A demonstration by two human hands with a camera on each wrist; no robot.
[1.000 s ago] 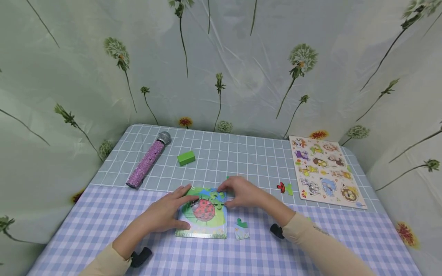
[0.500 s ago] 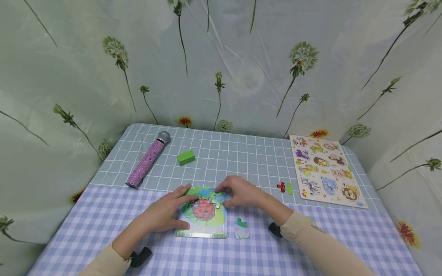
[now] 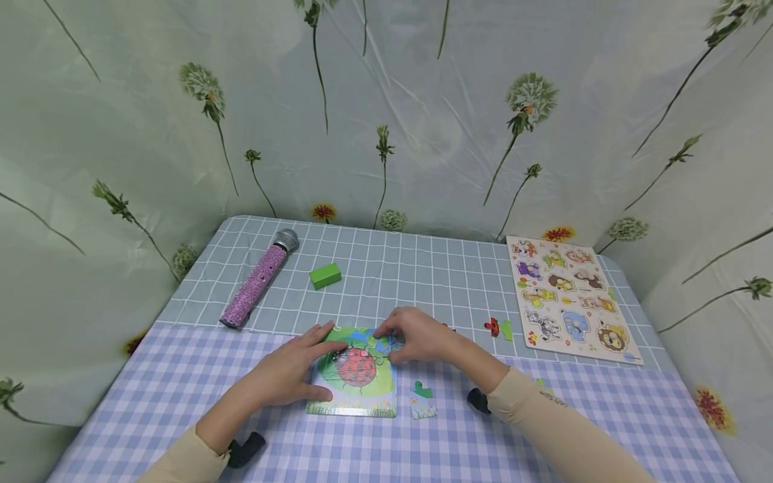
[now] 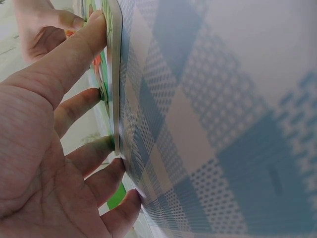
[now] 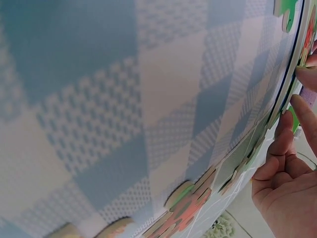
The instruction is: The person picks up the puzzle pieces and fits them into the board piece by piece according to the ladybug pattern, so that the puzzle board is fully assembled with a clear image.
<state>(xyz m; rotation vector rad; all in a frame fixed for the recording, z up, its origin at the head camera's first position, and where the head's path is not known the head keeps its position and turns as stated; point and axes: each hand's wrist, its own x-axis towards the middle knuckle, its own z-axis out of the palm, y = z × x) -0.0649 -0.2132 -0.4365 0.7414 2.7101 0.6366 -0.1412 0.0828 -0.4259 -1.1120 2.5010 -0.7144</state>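
A square jigsaw puzzle (image 3: 356,392) with a red ladybug picture lies flat in its tray on the checked cloth. My left hand (image 3: 286,372) spreads over its left side. In the left wrist view the thumb (image 4: 81,42) and index finger rest on the puzzle face, the other fingers along the tray's edge (image 4: 117,74). My right hand (image 3: 425,337) is at the upper right corner, thumb and index finger pinching a green and blue puzzle piece (image 3: 382,345), partly hidden by the fingers. In the right wrist view the remaining fingers (image 5: 277,168) are curled in.
Loose puzzle pieces (image 3: 424,402) lie right of the tray, with red and green ones (image 3: 498,329) farther right. A wooden animal puzzle board (image 3: 570,302) is at the back right. A green block (image 3: 325,276) and a glittery pink microphone (image 3: 256,282) lie behind to the left.
My right hand has shifted slightly left over the puzzle's upper right corner, and the green and blue area under its fingers looks rearranged. My left hand has stayed in place.
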